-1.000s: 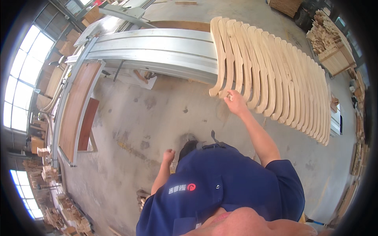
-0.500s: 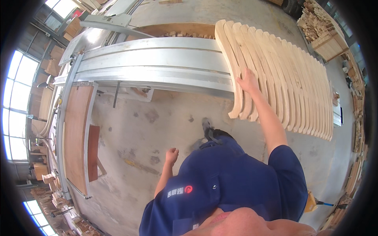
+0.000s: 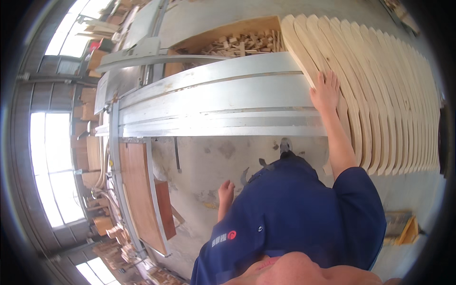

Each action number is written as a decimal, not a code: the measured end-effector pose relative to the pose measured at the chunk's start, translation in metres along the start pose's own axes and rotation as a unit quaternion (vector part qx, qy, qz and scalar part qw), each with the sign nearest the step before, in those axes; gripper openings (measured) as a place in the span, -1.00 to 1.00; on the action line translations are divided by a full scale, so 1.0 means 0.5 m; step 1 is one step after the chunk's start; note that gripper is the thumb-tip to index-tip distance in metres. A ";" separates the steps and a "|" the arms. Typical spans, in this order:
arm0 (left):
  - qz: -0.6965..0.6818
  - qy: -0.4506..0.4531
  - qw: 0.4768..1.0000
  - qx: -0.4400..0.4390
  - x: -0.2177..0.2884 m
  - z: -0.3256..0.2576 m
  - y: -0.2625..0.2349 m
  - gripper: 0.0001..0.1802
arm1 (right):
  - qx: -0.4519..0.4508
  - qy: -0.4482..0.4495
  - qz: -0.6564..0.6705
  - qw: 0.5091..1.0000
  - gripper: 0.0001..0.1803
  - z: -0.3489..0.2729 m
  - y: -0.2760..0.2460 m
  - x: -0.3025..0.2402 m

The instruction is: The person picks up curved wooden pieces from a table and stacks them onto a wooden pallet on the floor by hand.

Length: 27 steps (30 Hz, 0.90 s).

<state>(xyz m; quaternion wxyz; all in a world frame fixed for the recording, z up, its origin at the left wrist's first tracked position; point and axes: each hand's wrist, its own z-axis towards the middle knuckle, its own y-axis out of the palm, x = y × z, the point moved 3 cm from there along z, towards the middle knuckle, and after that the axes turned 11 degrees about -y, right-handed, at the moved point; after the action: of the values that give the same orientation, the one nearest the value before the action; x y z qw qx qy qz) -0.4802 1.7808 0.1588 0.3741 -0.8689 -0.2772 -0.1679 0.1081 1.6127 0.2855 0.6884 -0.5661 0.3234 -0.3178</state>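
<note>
A row of curved, pale wooden pieces point(image 3: 380, 95) stands close together along the right end of a long metal sliding table point(image 3: 213, 95). My right hand point(image 3: 326, 91) lies on the leftmost pieces of the row, fingers stretched out over the wood, not wrapped around any one piece. Low by my left side hangs my left hand point(image 3: 226, 191), its fingers curled in, with nothing visible in them and touching neither table nor wood.
Behind the metal table sits a wooden bin point(image 3: 232, 33) full of small offcuts. A brown panel in a metal frame point(image 3: 142, 190) extends toward me at the left. Concrete floor point(image 3: 190, 156) shows between it and my body. Wood stacks stand along the left wall.
The view has shifted, showing more of the offcut bin. My right hand has gone from gripping the first piece's edge to lying flatter with fingers spread. My left hand still hangs low.
</note>
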 end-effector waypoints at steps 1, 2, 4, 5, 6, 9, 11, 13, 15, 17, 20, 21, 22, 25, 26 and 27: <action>0.036 0.037 0.999 -0.009 0.041 0.007 -0.006 -0.52 | 0.009 -0.010 0.005 1.000 -0.17 -0.009 0.003 -0.004; 0.047 0.042 0.998 -0.021 0.099 0.025 0.002 -0.52 | 0.006 0.006 -0.001 1.000 -0.17 -0.006 0.002 0.002; 0.052 0.089 0.992 -0.071 0.216 0.053 0.029 -0.52 | -0.047 -0.014 0.003 0.999 -0.16 -0.008 0.009 -0.002; 0.065 0.097 0.989 -0.087 0.279 0.073 0.043 -0.52 | -0.049 0.006 -0.004 0.999 -0.16 -0.016 0.005 0.004; 0.110 0.175 0.973 -0.106 0.341 0.085 0.049 -0.53 | -0.014 0.015 0.049 0.999 -0.15 -0.044 -0.002 0.001; 0.147 0.261 0.937 -0.178 0.505 0.072 0.078 -0.56 | 0.022 0.082 0.076 0.994 -0.15 -0.180 -0.025 0.001; 0.137 0.266 0.927 -0.225 0.583 0.067 0.103 -0.58 | 0.024 0.131 0.052 0.990 -0.14 -0.261 -0.032 -0.004; 0.185 0.314 0.888 -0.280 0.640 0.073 0.143 -0.58 | 0.029 0.193 0.008 0.981 -0.13 -0.339 -0.025 -0.003; 0.181 0.329 0.859 -0.349 0.680 0.057 0.189 -0.59 | 0.037 0.265 -0.002 0.964 -0.15 -0.371 -0.048 0.003; 0.209 0.306 0.816 -0.444 0.717 0.016 0.212 -0.59 | 0.060 0.315 -0.003 0.947 -0.25 -0.398 -0.071 -0.013; 0.333 0.415 0.690 -0.491 0.719 -0.003 0.294 -0.59 | 0.073 0.375 0.147 0.912 -0.49 -0.433 -0.054 0.017; 0.318 0.410 0.681 -0.516 0.708 0.002 0.299 -0.58 | 0.051 0.310 0.117 0.942 -0.45 -0.427 -0.030 -0.006; 0.306 0.389 0.669 -0.554 0.703 0.005 0.309 -0.57 | 0.032 0.249 0.080 0.965 -0.41 -0.434 -0.006 -0.027; 0.287 0.235 0.690 -0.622 0.696 0.010 0.335 -0.32 | 0.038 0.297 0.152 0.942 0.07 -0.424 -0.042 -0.123; 0.277 0.187 0.718 -0.610 0.684 -0.001 0.328 -0.29 | 0.035 0.298 0.193 0.934 0.07 -0.432 -0.046 -0.162; 0.275 0.151 0.728 -0.609 0.680 -0.003 0.322 -0.26 | 0.052 0.303 0.238 0.921 0.06 -0.435 -0.039 -0.189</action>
<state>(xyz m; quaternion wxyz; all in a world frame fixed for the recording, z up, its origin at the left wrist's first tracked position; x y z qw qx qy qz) -0.1141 1.8095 0.2399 -0.1688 -0.9116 0.1956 -0.3198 -0.1241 1.5607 0.2801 0.6413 -0.3128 0.6245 -0.3175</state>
